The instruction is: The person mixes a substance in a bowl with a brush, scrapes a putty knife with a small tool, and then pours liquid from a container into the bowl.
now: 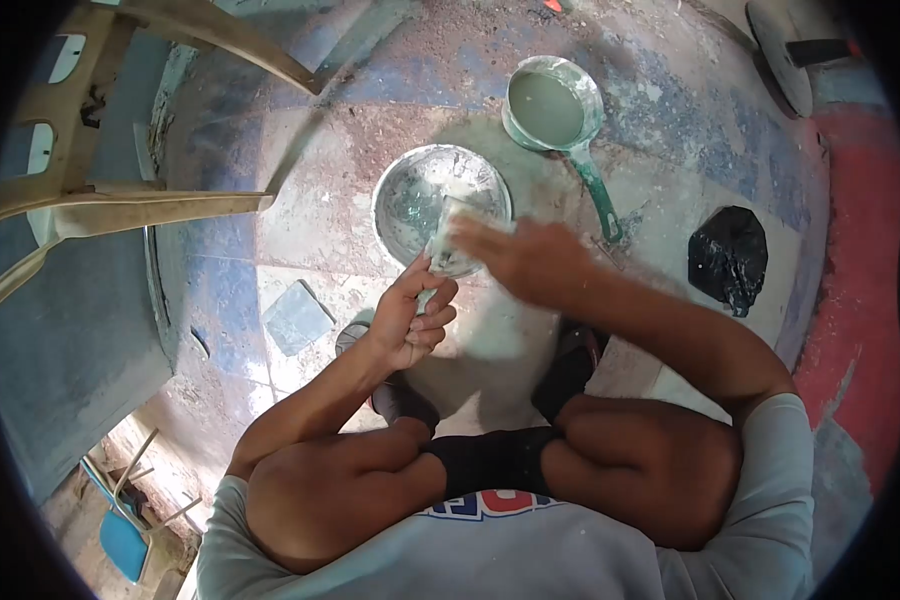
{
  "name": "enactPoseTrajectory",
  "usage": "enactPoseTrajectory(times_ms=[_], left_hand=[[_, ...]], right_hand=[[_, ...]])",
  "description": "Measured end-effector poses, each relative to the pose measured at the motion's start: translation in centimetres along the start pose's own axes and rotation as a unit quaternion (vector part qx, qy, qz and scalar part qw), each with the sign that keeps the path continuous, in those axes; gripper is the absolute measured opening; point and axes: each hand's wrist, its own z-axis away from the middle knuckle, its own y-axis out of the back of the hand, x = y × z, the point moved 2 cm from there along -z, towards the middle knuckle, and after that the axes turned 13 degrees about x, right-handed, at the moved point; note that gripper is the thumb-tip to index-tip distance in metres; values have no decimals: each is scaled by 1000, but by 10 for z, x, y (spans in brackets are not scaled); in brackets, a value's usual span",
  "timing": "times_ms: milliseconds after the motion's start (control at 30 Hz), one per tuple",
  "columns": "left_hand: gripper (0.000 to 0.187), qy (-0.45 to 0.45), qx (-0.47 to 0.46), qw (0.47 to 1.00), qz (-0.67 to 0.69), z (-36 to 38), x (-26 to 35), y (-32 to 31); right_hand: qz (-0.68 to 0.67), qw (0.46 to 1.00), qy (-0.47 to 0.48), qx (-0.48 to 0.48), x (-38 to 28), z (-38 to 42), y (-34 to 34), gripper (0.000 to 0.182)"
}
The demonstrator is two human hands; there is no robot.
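Over a round bowl with whitish residue inside, my left hand is closed round the lower end of a small pale flat piece. The piece points up and away from me above the bowl. My right hand comes in from the right, blurred by motion, with its fingers over the pale piece; whether they grip it or only lie on it is unclear. Behind and to the right stands a green dipper holding greyish liquid, its handle pointing toward me.
A plastic chair lies at the left. A square tile is on the floor left of my feet. At the right are a black plastic bag and a round disc-like object. Another chair shows at lower left.
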Motion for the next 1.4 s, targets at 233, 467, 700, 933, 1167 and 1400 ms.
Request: enactPoseTrajectory(times_ms=[233,467,700,933,1167,1400], left_hand=[[25,-5,-5,1000,-7,1,-2,0],[39,-3,-24,999,-22,4,-2,-1],[27,-22,-8,999,-35,9,-1,-2],[38,-27,2,999,-31,6,-4,1],[42,-24,1,999,-42,6,-4,1],[44,-17,3,999,-46,6,-5,1]], right_hand=[[-17,999,-29,11,3,1,1,39],[-58,997,-44,26,2,-1,2,39],[-64,996,-58,3,-1,1,9,41],[-99,992,-63,42,2,2,6,43],[-91,993,-65,43,3,1,6,39],[-72,995,-63,8,0,-2,12,44]])
